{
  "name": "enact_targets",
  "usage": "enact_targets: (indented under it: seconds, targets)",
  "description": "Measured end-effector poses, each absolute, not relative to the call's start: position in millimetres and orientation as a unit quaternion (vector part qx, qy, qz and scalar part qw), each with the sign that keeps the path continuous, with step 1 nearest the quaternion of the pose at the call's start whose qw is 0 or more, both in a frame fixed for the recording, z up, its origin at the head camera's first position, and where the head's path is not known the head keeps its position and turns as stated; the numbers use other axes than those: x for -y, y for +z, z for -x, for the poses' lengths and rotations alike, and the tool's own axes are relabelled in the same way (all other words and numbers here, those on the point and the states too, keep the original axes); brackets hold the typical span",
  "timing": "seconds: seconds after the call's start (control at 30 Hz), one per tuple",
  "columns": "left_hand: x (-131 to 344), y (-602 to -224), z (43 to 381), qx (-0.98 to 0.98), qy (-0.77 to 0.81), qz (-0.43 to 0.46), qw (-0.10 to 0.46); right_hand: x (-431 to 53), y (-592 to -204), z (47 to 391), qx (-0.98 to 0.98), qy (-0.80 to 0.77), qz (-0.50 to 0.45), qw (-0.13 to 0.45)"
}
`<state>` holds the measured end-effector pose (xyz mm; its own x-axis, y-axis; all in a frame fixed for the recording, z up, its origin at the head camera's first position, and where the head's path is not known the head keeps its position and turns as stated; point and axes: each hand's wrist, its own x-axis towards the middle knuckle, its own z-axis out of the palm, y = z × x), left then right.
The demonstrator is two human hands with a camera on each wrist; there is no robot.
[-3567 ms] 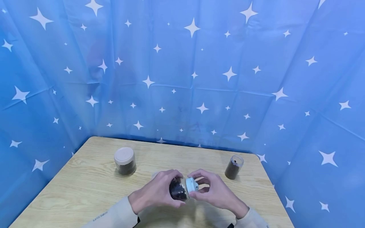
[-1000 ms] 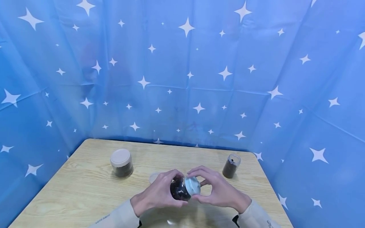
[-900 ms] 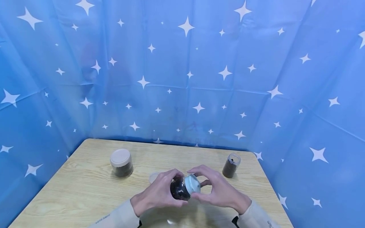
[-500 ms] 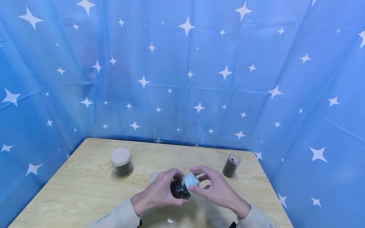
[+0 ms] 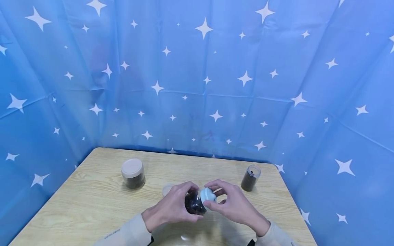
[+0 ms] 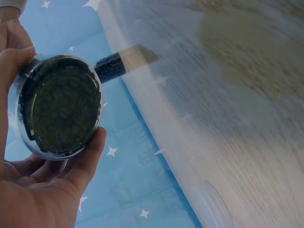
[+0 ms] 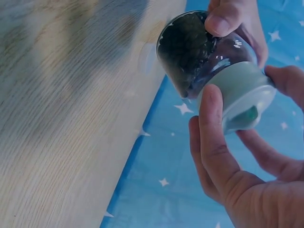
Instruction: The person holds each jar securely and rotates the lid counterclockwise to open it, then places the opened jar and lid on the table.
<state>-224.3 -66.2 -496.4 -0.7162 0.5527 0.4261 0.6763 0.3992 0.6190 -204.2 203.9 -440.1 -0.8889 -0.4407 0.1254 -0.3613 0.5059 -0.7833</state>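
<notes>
Head view: the clear jar point(image 5: 194, 203) is at the lower centre of the frame, held tilted over the tabletop point(image 5: 92, 205), its pale blue lid point(image 5: 207, 194) facing right. Your left grip point(image 5: 174, 204) is clamped round the jar body; your right grip point(image 5: 233, 202) pinches the lid between thumb and fingers.

Treat the body as stiff, smooth and probably slippery. Glass or plastic cannot be told apart here, so handle it as fragile. Dark pieces point(image 6: 61, 109) fill much of it; expect moderate weight that may shift with tilt. Support the body at its widest part, thumb opposing fingers. Expect the lid to be light and rigid; take it by the side rim, keeping pressure off the raised top.
</notes>
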Motion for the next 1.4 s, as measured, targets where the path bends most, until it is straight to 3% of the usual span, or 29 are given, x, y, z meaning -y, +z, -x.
enact_targets:
  seconds: [0.77, 1.2, 1.4]
  targets:
    - [67.6, -494.2, 222.1, 0.835, -0.408, 0.362, 0.066, -202.6, -439.9, 204.2, -0.855, -0.451, 0.25, 0.047]
    - [69.1, -495.9, 221.0, 0.833, -0.407, 0.368, 0.071, -213.8, -447.8, 214.3, -0.812, -0.384, 0.439, -0.029]
    - [69.8, -496.3, 219.7, 0.833, -0.404, 0.37, 0.075, -216.4, -450.1, 216.1, -0.808, -0.363, 0.464, -0.028]
